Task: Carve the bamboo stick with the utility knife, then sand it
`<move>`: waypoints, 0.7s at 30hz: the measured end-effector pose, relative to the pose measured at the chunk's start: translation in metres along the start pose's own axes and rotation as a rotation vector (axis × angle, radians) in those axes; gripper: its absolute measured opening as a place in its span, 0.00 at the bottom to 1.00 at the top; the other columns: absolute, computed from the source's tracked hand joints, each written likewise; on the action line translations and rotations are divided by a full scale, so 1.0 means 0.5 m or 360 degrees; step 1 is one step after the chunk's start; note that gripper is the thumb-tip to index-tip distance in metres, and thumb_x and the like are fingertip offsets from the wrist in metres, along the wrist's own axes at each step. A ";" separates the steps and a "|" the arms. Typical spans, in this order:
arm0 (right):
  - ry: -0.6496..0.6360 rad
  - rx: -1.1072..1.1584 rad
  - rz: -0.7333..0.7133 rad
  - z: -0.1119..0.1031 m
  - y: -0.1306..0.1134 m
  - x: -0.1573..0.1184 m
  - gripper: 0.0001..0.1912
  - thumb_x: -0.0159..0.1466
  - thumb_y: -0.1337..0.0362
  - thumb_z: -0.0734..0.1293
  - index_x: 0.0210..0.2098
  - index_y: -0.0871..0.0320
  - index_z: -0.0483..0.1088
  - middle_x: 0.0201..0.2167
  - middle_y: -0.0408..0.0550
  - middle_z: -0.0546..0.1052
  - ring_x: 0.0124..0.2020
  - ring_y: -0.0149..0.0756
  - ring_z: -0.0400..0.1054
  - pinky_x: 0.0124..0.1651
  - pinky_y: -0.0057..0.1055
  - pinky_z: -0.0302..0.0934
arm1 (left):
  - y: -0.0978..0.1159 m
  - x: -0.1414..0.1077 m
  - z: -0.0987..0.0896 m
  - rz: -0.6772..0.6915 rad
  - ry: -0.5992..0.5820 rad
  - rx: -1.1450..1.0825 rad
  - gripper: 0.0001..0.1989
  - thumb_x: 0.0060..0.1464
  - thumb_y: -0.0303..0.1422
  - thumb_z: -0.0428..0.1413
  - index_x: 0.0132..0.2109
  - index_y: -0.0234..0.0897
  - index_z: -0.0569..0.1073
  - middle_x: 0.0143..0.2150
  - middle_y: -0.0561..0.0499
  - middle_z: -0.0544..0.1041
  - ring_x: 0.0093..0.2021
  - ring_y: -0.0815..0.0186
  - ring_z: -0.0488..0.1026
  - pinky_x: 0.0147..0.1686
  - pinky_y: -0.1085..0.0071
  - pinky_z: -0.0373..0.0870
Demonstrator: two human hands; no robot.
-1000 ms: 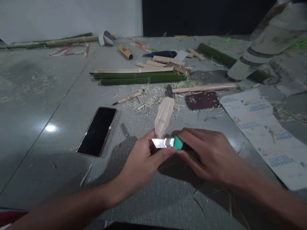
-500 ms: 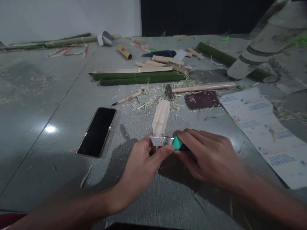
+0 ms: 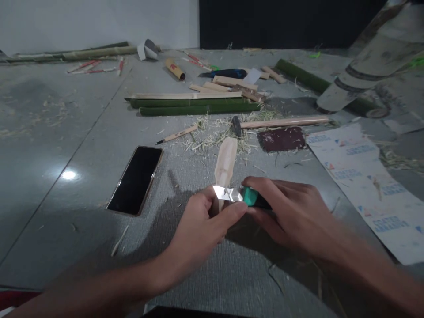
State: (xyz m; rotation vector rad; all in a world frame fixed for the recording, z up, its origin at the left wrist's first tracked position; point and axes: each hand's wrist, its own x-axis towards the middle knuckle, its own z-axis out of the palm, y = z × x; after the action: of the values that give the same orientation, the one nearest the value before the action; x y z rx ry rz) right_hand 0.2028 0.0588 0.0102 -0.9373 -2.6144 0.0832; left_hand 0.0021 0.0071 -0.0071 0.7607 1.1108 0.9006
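Head: wood point(image 3: 225, 161) between left fingers point(image 3: 233, 214)

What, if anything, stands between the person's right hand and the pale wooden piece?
The knife held in the right hand does: its blade crosses the lower part of the pale wooden piece. The left hand has its thumb just below the blade, tip by the green collar. Nothing else visible intervenes.

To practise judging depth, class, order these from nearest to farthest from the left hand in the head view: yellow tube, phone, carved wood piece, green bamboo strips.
From the left hand:
1. Carved wood piece: held in it.
2. Phone: on its left.
3. Green bamboo strips: ahead, beyond the phone.
4. Yellow tube: ahead, behind the strips.
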 end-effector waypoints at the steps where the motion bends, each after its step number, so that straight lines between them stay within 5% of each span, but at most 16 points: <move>1: 0.0007 0.0018 -0.0023 -0.001 0.002 0.001 0.10 0.77 0.57 0.58 0.49 0.56 0.64 0.33 0.45 0.79 0.28 0.37 0.74 0.27 0.33 0.57 | 0.000 0.000 0.000 0.0013 -0.0002 -0.0004 0.20 0.58 0.47 0.67 0.35 0.39 0.68 0.22 0.62 0.58 0.19 0.76 0.53 0.19 0.77 0.55; 9: 0.0049 0.0189 -0.0043 -0.005 0.009 0.000 0.13 0.79 0.60 0.53 0.51 0.57 0.66 0.38 0.48 0.80 0.32 0.35 0.75 0.31 0.32 0.62 | 0.005 0.004 -0.003 0.0048 0.0014 -0.0128 0.18 0.60 0.42 0.67 0.36 0.39 0.66 0.25 0.62 0.59 0.21 0.77 0.54 0.21 0.79 0.55; 21: 0.0016 0.0258 0.0033 0.001 0.015 -0.006 0.13 0.78 0.63 0.54 0.50 0.58 0.69 0.40 0.50 0.83 0.30 0.36 0.77 0.30 0.32 0.63 | -0.003 0.003 -0.011 0.0137 0.0011 0.0130 0.18 0.61 0.44 0.66 0.36 0.39 0.66 0.26 0.61 0.59 0.23 0.76 0.55 0.24 0.76 0.56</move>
State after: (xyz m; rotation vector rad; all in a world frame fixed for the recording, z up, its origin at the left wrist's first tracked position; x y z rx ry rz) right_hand 0.2090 0.0627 0.0074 -0.9052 -2.5446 0.2904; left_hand -0.0026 0.0080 -0.0107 0.8788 1.1334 0.9352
